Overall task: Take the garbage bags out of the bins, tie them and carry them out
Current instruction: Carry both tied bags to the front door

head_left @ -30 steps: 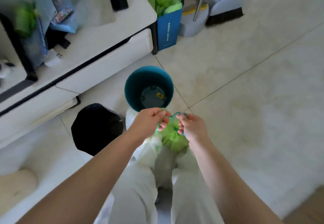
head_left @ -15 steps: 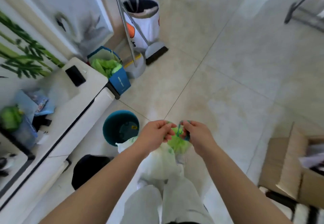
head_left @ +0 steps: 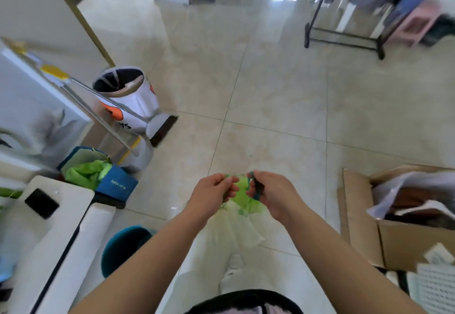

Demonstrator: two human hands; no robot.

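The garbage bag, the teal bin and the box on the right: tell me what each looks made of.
Garbage bag: thin, pale see-through plastic film with a green gathered top, crinkled where both hands pinch it. Teal bin: probably moulded plastic, smooth and matt, though blurred. Box: brown cardboard, dull finish, with folded flaps.

bare forearms, white trousers [head_left: 202,286], white shoe [head_left: 234,268]

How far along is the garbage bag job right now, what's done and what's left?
Done: one garbage bag is out of the teal bin, which shows no liner. In hand: the left hand and right hand pinch the bag's green top, working on the tie; whether a knot has formed is unclear. Left: finishing the tie, carrying it out, and the white bin, whose contents I can't make out.
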